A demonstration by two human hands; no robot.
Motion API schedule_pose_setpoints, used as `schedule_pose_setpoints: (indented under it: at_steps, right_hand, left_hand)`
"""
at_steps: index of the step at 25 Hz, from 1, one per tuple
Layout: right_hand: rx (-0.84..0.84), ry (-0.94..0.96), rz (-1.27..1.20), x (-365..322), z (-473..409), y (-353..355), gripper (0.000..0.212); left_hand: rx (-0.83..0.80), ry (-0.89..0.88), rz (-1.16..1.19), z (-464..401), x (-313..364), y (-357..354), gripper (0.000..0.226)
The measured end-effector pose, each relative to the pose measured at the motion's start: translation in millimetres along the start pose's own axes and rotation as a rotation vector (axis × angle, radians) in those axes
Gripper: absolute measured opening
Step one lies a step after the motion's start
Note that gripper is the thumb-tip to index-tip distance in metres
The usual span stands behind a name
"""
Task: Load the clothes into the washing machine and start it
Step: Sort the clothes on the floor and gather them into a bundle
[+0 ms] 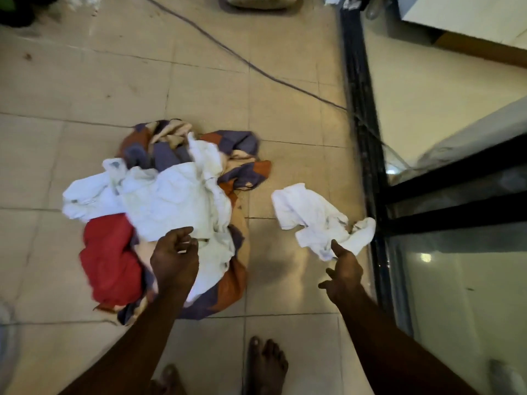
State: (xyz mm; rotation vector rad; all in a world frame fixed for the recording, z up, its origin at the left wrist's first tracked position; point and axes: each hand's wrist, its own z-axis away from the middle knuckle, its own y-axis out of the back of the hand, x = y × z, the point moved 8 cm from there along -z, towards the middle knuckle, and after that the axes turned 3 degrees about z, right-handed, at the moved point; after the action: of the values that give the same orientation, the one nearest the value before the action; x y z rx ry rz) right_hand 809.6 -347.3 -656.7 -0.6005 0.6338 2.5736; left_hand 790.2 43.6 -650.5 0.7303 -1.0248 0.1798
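A heap of clothes (171, 201) lies on the tiled floor: white pieces on top, a red garment (111, 260) at its near left, and a purple, orange and cream patterned cloth (239, 172) underneath. My left hand (175, 258) hovers over the near edge of the heap, fingers curled and apart, holding nothing. A separate white garment (316, 218) lies to the right of the heap. My right hand (342, 276) is spread open just below that garment, one fingertip at its near edge. No washing machine is in view.
A dark cable (256, 67) runs diagonally across the floor behind the heap. A black-framed glass door (370, 172) stands along the right side. My bare feet (265, 363) are at the bottom edge. A beige bag (259, 1) sits at the top.
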Motion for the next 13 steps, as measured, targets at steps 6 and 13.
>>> schedule_pose_setpoints:
  at_steps: [6, 13]
  right_hand:
    - [-0.41, 0.065, 0.039, 32, 42, -119, 0.041]
    - [-0.911, 0.117, 0.171, 79, 145, -246, 0.044]
  left_hand:
    - [0.433, 0.433, -0.29, -22, -87, 111, 0.076]
    - [-0.001, 0.475, -0.17, -40, -149, 113, 0.09]
